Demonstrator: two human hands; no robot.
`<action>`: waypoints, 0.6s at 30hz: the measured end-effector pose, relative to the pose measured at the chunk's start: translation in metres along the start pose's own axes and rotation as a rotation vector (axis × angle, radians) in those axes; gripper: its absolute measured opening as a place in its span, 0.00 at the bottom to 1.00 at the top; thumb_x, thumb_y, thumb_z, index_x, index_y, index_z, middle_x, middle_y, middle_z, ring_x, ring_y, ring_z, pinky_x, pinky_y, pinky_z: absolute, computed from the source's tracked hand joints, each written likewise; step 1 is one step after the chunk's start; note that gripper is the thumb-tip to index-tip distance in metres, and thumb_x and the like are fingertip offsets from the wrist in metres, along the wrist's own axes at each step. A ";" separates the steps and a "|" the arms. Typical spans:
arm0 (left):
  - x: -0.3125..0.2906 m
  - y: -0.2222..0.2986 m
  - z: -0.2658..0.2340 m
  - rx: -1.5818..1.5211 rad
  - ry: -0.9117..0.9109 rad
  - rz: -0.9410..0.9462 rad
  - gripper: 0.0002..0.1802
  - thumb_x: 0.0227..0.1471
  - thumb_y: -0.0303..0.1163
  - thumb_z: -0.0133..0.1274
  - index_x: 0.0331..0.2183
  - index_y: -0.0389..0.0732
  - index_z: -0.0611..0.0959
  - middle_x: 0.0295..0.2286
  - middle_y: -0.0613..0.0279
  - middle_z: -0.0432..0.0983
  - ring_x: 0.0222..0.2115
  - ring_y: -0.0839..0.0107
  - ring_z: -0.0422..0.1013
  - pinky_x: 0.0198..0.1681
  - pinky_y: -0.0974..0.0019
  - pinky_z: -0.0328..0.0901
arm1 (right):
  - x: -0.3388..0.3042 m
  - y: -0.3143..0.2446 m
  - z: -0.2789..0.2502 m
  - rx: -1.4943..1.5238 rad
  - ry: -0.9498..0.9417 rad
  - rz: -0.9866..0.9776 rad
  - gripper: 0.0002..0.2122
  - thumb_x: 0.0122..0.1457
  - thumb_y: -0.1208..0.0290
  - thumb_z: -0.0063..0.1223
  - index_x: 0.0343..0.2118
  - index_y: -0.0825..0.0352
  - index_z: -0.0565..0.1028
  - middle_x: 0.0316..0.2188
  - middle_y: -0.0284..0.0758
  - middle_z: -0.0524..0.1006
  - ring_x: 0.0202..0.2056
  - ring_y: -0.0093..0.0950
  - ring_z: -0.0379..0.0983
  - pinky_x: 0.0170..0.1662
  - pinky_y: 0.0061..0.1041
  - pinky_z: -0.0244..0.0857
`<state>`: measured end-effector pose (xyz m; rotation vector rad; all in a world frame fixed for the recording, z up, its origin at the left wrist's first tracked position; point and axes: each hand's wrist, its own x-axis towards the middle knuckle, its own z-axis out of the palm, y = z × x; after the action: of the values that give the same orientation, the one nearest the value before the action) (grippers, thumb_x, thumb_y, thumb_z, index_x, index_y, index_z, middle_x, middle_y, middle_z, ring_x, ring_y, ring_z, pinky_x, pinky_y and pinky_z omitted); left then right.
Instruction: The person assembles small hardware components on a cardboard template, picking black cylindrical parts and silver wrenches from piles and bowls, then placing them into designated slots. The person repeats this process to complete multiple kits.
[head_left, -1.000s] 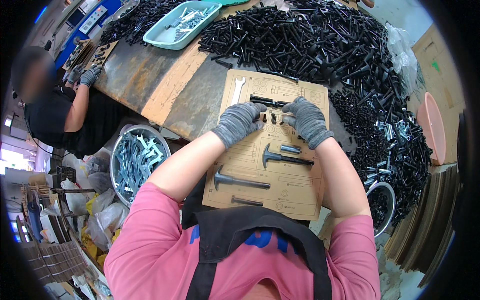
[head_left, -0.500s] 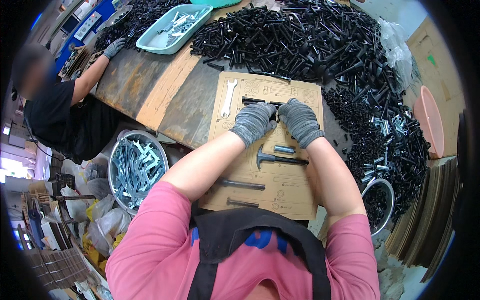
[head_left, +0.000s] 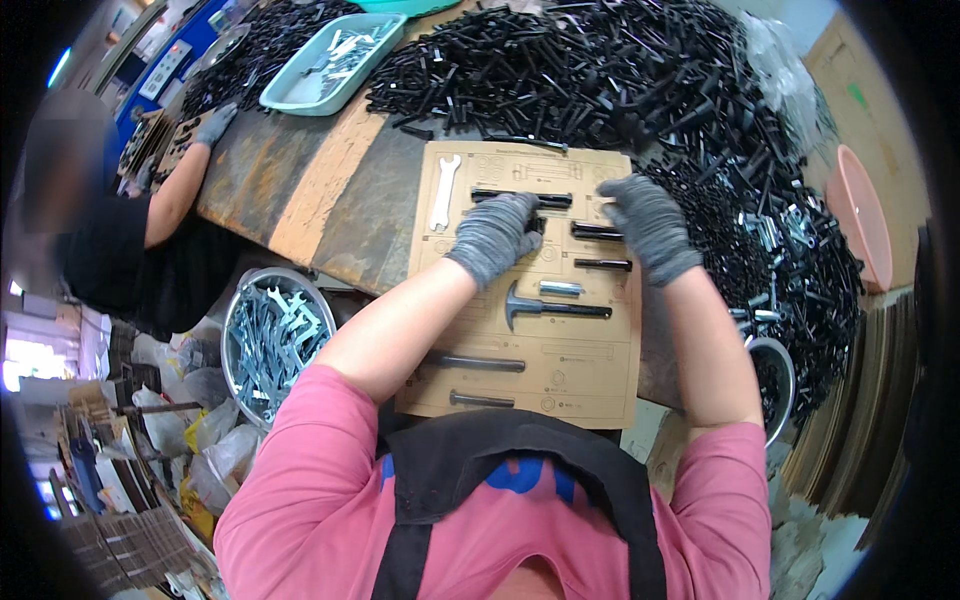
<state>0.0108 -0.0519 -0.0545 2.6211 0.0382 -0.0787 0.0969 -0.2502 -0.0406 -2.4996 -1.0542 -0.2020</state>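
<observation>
A printed brown cardboard sheet (head_left: 590,385) lies on the table with hardware on it. My left hand (head_left: 493,240), in a grey glove, rests over its upper middle with curled fingers; a small dark piece (head_left: 538,226) shows at the fingertips, its kind unclear. Just above lies a long black bolt (head_left: 550,200). My right hand (head_left: 652,228), also gloved, hovers at the sheet's right edge, fingers apart, beside a thick black bolt (head_left: 592,231). Below are a thinner black bolt (head_left: 602,265), a silver sleeve (head_left: 560,288), a hammer-shaped black tool (head_left: 560,308) and a silver open-end wrench (head_left: 445,192).
Black bolts (head_left: 560,75) are heaped across the table's far side and down the right. A light blue tray (head_left: 290,100) holds silver parts. At left stands a metal bowl of wrenches (head_left: 232,355); a co-worker's gloved hand (head_left: 215,124) rests on the table.
My right hand has moved right, away from my left hand, and its fingers have spread. Black bolts formerly beneath it now show. My left hand has shifted slightly.
</observation>
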 end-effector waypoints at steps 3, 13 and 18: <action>-0.004 0.010 -0.002 -0.033 0.178 0.105 0.24 0.40 0.35 0.57 0.41 0.37 0.73 0.30 0.51 0.73 0.30 0.61 0.71 0.36 0.64 0.66 | -0.029 0.050 -0.046 -0.127 -0.212 0.196 0.11 0.48 0.67 0.52 0.35 0.60 0.74 0.31 0.38 0.73 0.37 0.36 0.70 0.40 0.32 0.64; 0.048 0.118 0.048 0.089 -0.163 0.574 0.22 0.40 0.32 0.55 0.41 0.40 0.74 0.36 0.52 0.71 0.38 0.57 0.69 0.43 0.61 0.64 | -0.088 0.075 -0.048 -0.333 -0.617 0.293 0.11 0.45 0.69 0.53 0.34 0.61 0.75 0.31 0.41 0.74 0.34 0.38 0.71 0.37 0.34 0.66; 0.071 0.155 0.081 0.213 -0.256 0.527 0.15 0.42 0.26 0.49 0.38 0.42 0.76 0.35 0.51 0.72 0.38 0.56 0.69 0.40 0.60 0.66 | -0.087 0.076 -0.045 -0.291 -0.575 0.351 0.07 0.46 0.71 0.51 0.30 0.62 0.75 0.31 0.40 0.74 0.35 0.38 0.72 0.38 0.36 0.66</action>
<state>0.0841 -0.2256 -0.0522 2.7150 -0.7814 -0.2417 0.0914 -0.3736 -0.0498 -3.0484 -0.7927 0.5325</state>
